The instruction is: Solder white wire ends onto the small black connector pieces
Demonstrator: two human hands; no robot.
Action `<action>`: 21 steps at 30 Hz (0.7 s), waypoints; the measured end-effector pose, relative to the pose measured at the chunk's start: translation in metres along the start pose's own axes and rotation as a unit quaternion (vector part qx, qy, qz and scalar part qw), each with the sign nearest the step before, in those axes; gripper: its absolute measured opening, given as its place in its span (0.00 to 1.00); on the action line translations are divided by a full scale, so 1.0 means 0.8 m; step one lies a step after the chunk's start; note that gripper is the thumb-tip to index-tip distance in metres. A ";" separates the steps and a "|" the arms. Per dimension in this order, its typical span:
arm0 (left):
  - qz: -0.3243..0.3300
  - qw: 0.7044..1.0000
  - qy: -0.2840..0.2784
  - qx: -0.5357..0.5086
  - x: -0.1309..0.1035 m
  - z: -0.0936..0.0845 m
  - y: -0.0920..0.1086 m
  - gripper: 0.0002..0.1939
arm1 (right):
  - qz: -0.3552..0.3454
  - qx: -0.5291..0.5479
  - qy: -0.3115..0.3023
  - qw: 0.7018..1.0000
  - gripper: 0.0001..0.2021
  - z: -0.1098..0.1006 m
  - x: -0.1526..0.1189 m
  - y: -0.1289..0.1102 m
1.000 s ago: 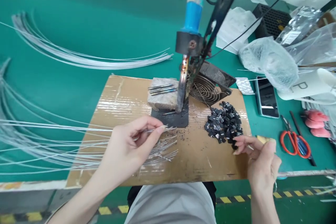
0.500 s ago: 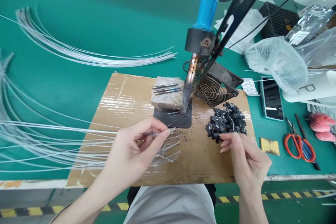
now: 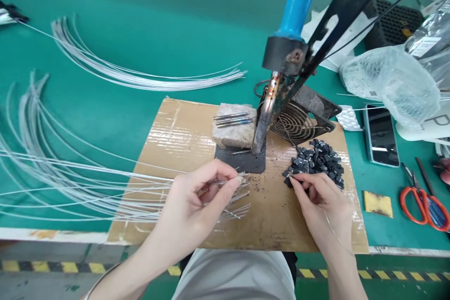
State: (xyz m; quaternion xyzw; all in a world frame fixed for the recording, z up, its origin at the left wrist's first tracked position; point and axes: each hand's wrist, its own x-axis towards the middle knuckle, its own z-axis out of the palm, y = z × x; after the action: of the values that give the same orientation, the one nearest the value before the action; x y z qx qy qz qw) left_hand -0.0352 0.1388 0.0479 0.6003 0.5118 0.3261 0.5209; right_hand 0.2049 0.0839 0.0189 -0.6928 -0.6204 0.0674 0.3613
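Note:
Thumb and forefinger of my left hand (image 3: 204, 197) pinch the tip of a thin white wire, over the stripped ends of a bundle of white wires (image 3: 144, 197). At the near left edge of a pile of small black parts (image 3: 318, 161), my right hand (image 3: 321, 206) is closed at the fingertips around a small black part. A thin strand lies across the back of that hand. The soldering iron (image 3: 270, 98) hangs in a stand above the board, its tip beside a pale block (image 3: 234, 131) with metal rods on it.
A cardboard sheet (image 3: 165, 126) covers the work area. Behind the iron stands a small fan (image 3: 295, 122). At the right are a phone (image 3: 381, 136), a yellow sponge (image 3: 378, 204), red-handled scissors (image 3: 418, 201) and bubble wrap (image 3: 390, 79). Another wire bundle (image 3: 147, 79) lies further back.
My right hand has turned and closed its fingertips at the edge of the black pile. My left hand keeps its pinch on the wire. The whole view has shifted slightly.

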 end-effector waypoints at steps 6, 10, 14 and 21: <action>0.003 1.000 0.007 0.004 -0.003 0.003 0.001 0.08 | 0.108 0.068 0.072 0.989 0.02 -0.001 -0.011 -0.011; -0.013 1.000 0.000 0.003 -0.001 0.007 0.009 0.08 | 0.175 0.191 0.079 0.963 0.04 0.001 -0.014 -0.026; -0.031 0.999 0.007 0.004 0.003 0.011 0.014 0.08 | 0.176 0.225 0.049 0.957 0.02 0.007 -0.011 -0.040; -0.005 1.000 0.016 0.025 0.003 0.009 0.009 0.09 | 0.183 0.307 0.025 0.934 0.03 0.014 -0.011 -0.052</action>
State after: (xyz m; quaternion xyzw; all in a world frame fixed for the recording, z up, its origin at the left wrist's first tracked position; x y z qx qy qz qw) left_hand -0.0259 0.1395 0.0529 0.6056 0.5309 0.3199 0.4990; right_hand 0.1629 0.0795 0.0320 -0.6515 -0.4226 0.3020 0.5529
